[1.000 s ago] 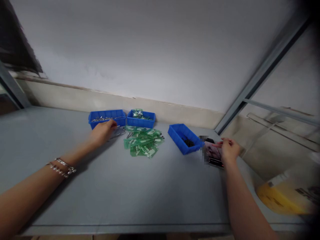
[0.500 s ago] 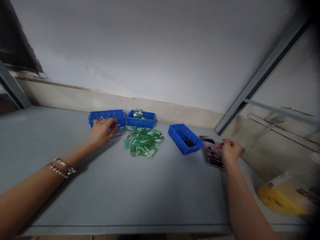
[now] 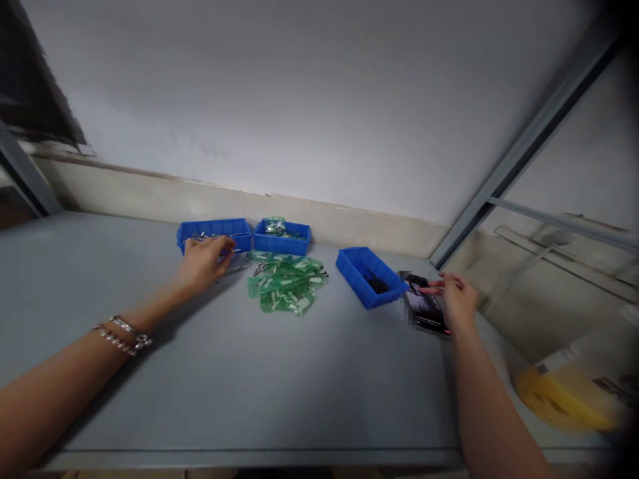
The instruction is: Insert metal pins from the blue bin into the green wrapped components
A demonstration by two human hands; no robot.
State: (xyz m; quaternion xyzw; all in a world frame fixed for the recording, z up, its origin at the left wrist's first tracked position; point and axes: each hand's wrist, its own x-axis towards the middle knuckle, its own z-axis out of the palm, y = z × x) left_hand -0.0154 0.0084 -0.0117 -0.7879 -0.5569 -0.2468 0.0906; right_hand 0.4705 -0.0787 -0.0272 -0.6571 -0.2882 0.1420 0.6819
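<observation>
My left hand [image 3: 204, 261] is at the front edge of the left blue bin [image 3: 214, 229], its fingers curled and closed at the tips. A small silvery piece shows beside the fingertips, but I cannot make out what they hold. Thin metal rods [image 3: 238, 267] lie just below that hand, and more metal pieces are in the bin. On the right, my right hand [image 3: 456, 299] is over a black phone [image 3: 428, 311] with a lit screen. One finger points left across the screen; the fingers are apart and hold nothing visible.
Several green plastic packets [image 3: 287, 283] with metal parts lie heaped mid-table. A second blue bin [image 3: 282, 246] behind them holds similar packets. A third blue bin [image 3: 364, 273] holds dark small parts. A yellow-bottomed container [image 3: 562, 392] stands at the right, beside a metal frame [image 3: 529, 140].
My right hand has shifted slightly left over the phone, with its finger reaching farther across the screen. My left hand has hardly moved.
</observation>
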